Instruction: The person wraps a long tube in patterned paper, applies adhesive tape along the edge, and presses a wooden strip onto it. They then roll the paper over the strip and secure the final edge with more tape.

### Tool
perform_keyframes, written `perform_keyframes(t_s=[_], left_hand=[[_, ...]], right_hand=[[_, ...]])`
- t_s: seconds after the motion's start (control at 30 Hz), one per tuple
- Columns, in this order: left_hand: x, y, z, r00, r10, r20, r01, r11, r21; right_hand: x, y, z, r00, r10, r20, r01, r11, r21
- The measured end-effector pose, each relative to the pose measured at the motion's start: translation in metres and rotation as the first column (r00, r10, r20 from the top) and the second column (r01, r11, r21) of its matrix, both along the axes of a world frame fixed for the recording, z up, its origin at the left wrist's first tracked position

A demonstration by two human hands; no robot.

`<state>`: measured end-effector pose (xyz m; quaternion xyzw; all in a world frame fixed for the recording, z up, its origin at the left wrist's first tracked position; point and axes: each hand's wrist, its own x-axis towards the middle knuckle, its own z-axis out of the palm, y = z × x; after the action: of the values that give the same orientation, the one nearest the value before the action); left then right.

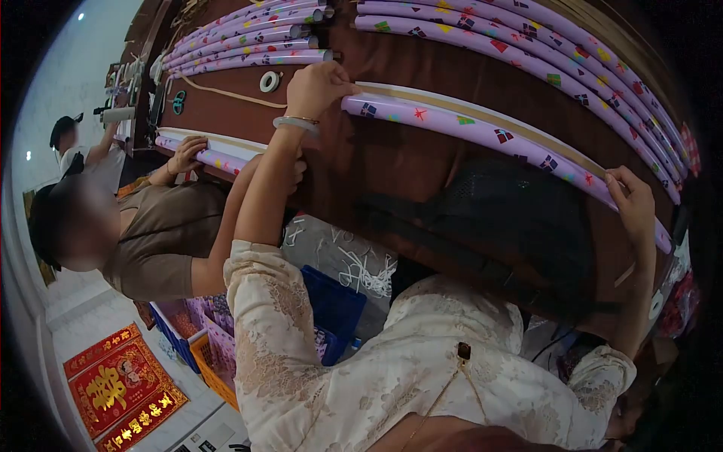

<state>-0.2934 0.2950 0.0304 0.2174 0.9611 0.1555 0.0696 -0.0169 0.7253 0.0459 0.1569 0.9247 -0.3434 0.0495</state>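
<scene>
A purple wrapping paper roll (467,129) printed with small colourful gift shapes lies across the brown table in front of me. Along its far side runs a tan strip (482,113) with a white edge beside it. At the roll's left end, my left hand (320,87) is closed, thumb and fingertips pinched at the corner where strip and paper meet. Near the right end, my right hand (633,197) grips the paper's edge between thumb and fingers. A black bag-like item (512,218) sits between the roll and my body.
Finished-looking rolls (527,53) lie in rows at the back, with more rolls (248,45) at back left. A white tape ring (269,81) and teal scissors (178,102) rest nearby. At left, a co-worker (166,226) handles another roll. Blue crates (339,294) stand below.
</scene>
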Motion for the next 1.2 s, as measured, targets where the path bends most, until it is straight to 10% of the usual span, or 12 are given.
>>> perform_keyframes(t_s=[0.97,1.2], left_hand=[[-0.012,0.002,-0.002,0.980,-0.199,-0.026,0.189,0.959,-0.211],[-0.009,0.002,0.003,0.990,-0.080,0.117,0.079,0.997,0.006]], right_hand=[[0.026,0.029,0.019,0.998,-0.054,0.045,0.048,0.993,0.109],[0.041,0.035,0.011,0.993,-0.113,-0.029,0.114,0.993,0.039]])
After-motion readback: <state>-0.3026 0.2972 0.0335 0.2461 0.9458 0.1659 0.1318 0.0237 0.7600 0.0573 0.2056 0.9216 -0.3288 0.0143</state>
